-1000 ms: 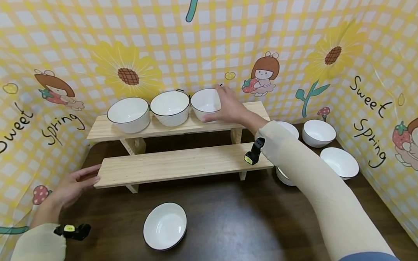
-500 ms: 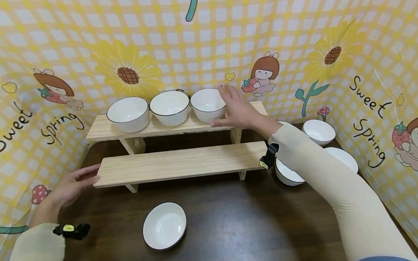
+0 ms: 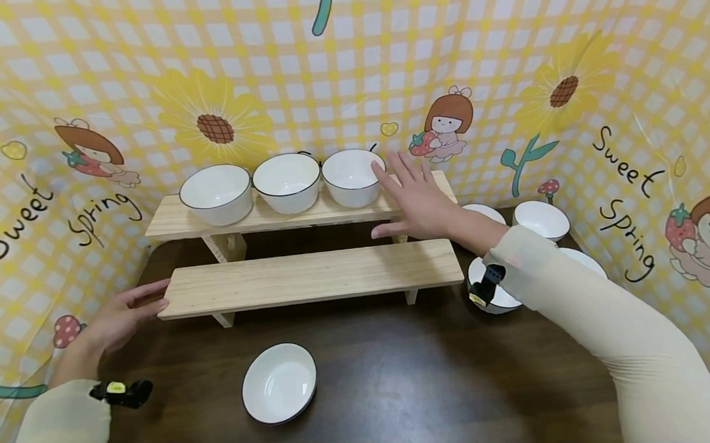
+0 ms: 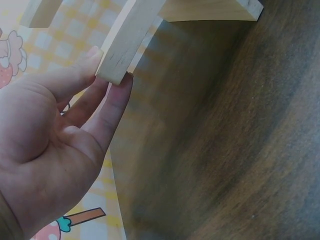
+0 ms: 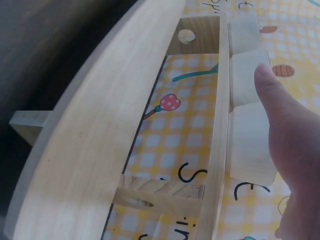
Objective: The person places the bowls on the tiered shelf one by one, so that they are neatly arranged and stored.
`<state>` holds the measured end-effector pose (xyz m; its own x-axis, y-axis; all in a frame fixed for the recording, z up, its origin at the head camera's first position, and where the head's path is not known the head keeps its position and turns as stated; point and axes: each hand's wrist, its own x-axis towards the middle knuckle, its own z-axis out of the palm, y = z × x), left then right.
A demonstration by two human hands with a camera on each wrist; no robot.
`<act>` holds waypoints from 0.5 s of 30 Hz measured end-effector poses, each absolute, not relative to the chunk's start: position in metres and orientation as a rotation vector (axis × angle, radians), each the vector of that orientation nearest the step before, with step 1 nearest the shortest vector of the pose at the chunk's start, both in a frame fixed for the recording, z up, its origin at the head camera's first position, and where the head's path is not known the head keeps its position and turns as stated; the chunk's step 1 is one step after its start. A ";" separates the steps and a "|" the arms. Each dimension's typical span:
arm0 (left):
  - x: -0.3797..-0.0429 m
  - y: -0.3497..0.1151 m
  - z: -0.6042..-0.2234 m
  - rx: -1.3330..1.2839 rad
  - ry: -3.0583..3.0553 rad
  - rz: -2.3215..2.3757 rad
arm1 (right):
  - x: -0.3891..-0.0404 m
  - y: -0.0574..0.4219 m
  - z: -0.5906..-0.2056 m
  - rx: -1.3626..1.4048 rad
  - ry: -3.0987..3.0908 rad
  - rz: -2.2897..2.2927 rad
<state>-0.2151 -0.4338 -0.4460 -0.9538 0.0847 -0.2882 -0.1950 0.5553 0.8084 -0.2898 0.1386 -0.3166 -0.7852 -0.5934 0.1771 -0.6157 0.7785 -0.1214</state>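
A two-tier wooden shelf (image 3: 310,276) stands on the dark table. Its lower board's left end is pinched by my left hand (image 3: 118,318), thumb on one face and fingers on the other, as the left wrist view shows. On the upper board sit three white dark-rimmed bowls in a row: a left bowl (image 3: 215,194), a middle bowl (image 3: 288,183) and a right bowl (image 3: 353,177). My right hand (image 3: 422,202) is just right of the right bowl, fingers spread and holding nothing. Whether a fingertip touches that bowl's rim, I cannot tell.
Another white bowl (image 3: 280,383) stands on the table in front of the shelf. Several more bowls (image 3: 541,220) are grouped to the right, partly hidden by my right arm. Yellow checked cloth (image 3: 348,63) encloses the back and sides.
My right hand has come off the right bowl, moving right and towards me while its fingers spread. The bowl stays on the upper board. My left hand has stayed put.
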 end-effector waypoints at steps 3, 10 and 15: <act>-0.215 -0.433 -0.445 -0.088 2.501 1.345 | -0.283 0.144 -0.318 1.004 -2.816 0.263; -0.215 -0.433 -0.445 -0.086 2.502 1.340 | -0.265 0.155 -0.324 1.074 -2.747 0.246; -0.216 -0.434 -0.447 -0.088 2.498 1.349 | -0.251 0.160 -0.332 1.141 -2.723 0.234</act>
<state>-0.2163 -0.4343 -0.4468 -0.9532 0.0873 -0.2896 -0.1943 0.5569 0.8075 -0.2514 0.1604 -0.3324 -0.6894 -0.6885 0.2251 -0.7168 0.6931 -0.0753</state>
